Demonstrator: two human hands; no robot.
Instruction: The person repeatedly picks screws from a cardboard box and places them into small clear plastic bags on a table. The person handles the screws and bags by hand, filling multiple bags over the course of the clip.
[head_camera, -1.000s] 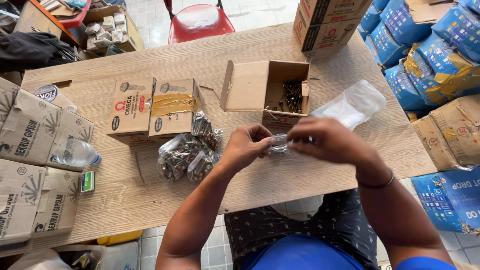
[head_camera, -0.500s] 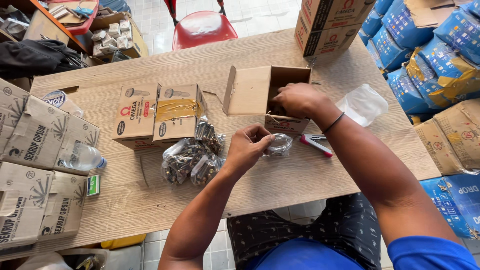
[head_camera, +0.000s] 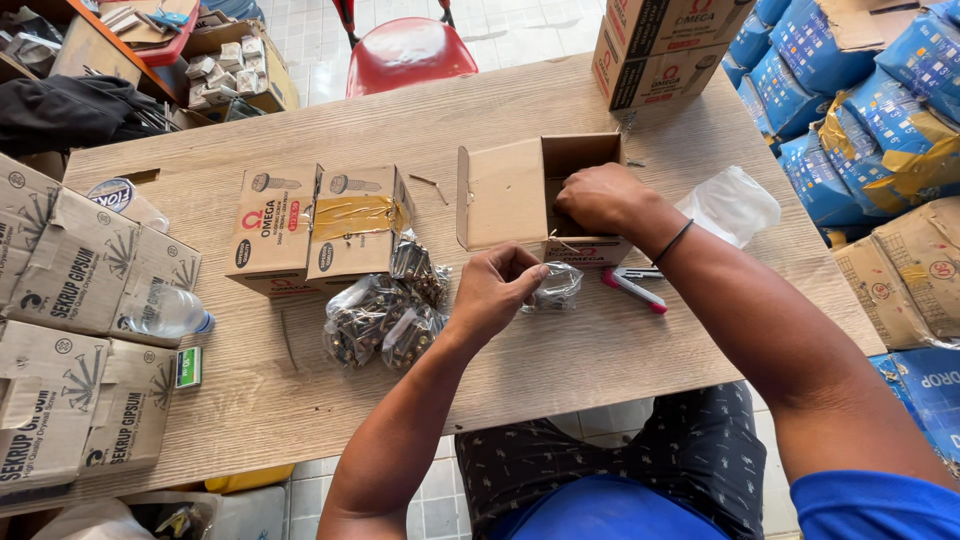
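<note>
Screws fill the small clear plastic bag (head_camera: 556, 287) that the left hand (head_camera: 497, 293) pinches by its top, fingers curled closed around the bunched plastic, the bag resting on the wooden tabletop (head_camera: 560, 360) just in front of the open cardboard box (head_camera: 520, 195). The right hand (head_camera: 598, 197) reaches into that box over its near wall, its fingers bent down inside and out of sight, so I cannot tell whether they grip anything. The box stands near the middle of the tabletop with one flap swung open to the left. Just right of the bag, touching the box's near side or close to it, lies a red and white utility knife (head_camera: 632, 287). A pile of filled clear screw bags (head_camera: 385, 312) sits left of the left hand, against the front of a taped cardboard carton (head_camera: 320, 228). An empty-looking clear plastic bag (head_camera: 728, 204) lies beside the right forearm, toward the tabletop's right edge. At the far left, several flattened or stacked printed cartons (head_camera: 80, 300) crowd the tabletop's end, with a plastic water bottle (head_camera: 165, 312) lying on its side among them. Another carton (head_camera: 665, 50) stands at the far right corner, and blue sacks (head_camera: 860, 90) are heaped on the floor beyond it. A red plastic chair (head_camera: 405, 50) stands at the far side.
</note>
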